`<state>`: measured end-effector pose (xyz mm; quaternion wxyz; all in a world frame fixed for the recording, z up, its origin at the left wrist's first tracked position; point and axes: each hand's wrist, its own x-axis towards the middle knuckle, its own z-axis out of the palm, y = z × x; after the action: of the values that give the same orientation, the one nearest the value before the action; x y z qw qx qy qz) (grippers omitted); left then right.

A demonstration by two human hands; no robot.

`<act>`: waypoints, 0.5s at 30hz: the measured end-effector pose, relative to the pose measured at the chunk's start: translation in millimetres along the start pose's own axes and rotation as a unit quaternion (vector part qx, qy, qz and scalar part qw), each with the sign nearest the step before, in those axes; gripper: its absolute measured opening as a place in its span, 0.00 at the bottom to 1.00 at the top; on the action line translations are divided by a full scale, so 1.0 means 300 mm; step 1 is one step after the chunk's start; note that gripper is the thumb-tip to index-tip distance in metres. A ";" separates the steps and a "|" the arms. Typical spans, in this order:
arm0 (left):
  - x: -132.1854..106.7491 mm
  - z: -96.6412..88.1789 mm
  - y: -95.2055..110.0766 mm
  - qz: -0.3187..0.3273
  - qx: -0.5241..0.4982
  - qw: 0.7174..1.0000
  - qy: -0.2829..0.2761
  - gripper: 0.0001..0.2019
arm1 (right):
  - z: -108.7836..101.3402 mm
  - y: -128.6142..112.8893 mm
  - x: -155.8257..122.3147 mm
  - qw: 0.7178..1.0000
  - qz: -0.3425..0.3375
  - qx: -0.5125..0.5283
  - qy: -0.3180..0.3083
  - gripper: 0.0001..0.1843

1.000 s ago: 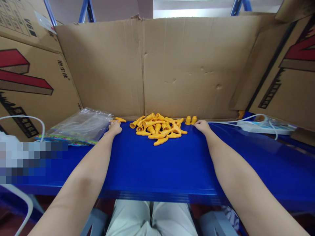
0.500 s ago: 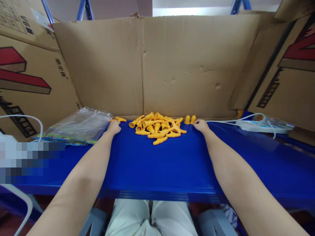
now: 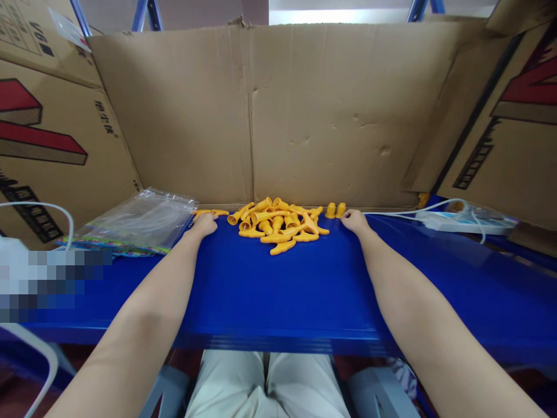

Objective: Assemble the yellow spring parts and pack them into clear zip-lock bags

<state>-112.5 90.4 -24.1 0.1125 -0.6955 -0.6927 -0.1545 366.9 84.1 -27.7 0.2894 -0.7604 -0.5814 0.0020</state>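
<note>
My left hand (image 3: 204,225) is closed at the back left of the blue table, its fingers on a yellow curved plastic handle (image 3: 220,212) that lies nearly level. More yellow shows at the other side of these fingers. At the back right, my right hand (image 3: 354,222) is also closed, fingertips against the lower side of a yellow tapered plastic cup (image 3: 342,209). What its fingers enclose is hidden. A second upright cup (image 3: 331,210) stands beside the first. Between both hands lies a heap of yellow handles and tapered cups (image 3: 278,223).
Clear plastic bags (image 3: 148,217) lie to the left. A cardboard sheet (image 3: 304,116) walls off the back, and printed boxes (image 3: 47,133) flank the table (image 3: 278,296). A white power strip (image 3: 461,222) with cables lies at the right.
The yellow handle by my left hand has turned from slanted to nearly level, and this hand has shifted slightly right. My right hand and the two upright cups stay together as before.
</note>
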 end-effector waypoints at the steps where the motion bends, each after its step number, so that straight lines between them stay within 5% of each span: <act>1: -0.001 -0.001 0.001 -0.002 0.002 1.000 0.001 0.24 | -0.005 -0.003 -0.004 1.000 -0.002 -0.004 0.004 0.05; 7: -0.017 -0.018 0.008 -0.003 0.002 1.000 0.014 0.23 | -0.035 -0.059 -0.022 0.999 -0.043 0.004 0.022 0.10; 11: -0.035 -0.051 0.036 0.027 0.006 0.998 0.052 0.21 | -0.034 -0.135 -0.023 0.989 -0.065 0.104 -0.084 0.14; 15: -0.048 -0.088 0.080 0.062 0.003 0.995 0.084 0.19 | -0.035 -0.204 -0.022 0.972 -0.043 0.171 -0.153 0.05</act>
<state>-89.9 66.9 -3.5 0.1812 -0.7211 -0.6371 -0.2032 314.3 83.2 5.9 0.3225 -0.6645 -0.6422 0.2050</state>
